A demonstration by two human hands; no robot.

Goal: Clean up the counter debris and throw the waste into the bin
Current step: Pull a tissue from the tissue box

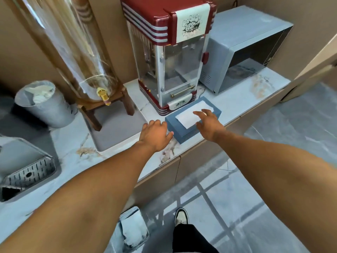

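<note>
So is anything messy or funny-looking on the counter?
Yes. Brownish smears stain the counter: one patch near the microwave, another beside the grey tray. The tissue box sits crooked near the counter's edge.

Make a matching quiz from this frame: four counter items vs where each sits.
Items:
1. tissue box
2. popcorn machine
3. microwave
4. metal bucket

Places:
A. far left of the counter, beside the drink dispenser
B. far right, against the wall
C. under the right hand, at the counter's front edge
D. between the drink dispenser and the microwave

Pairs: 1-C, 2-D, 3-B, 4-A
</note>
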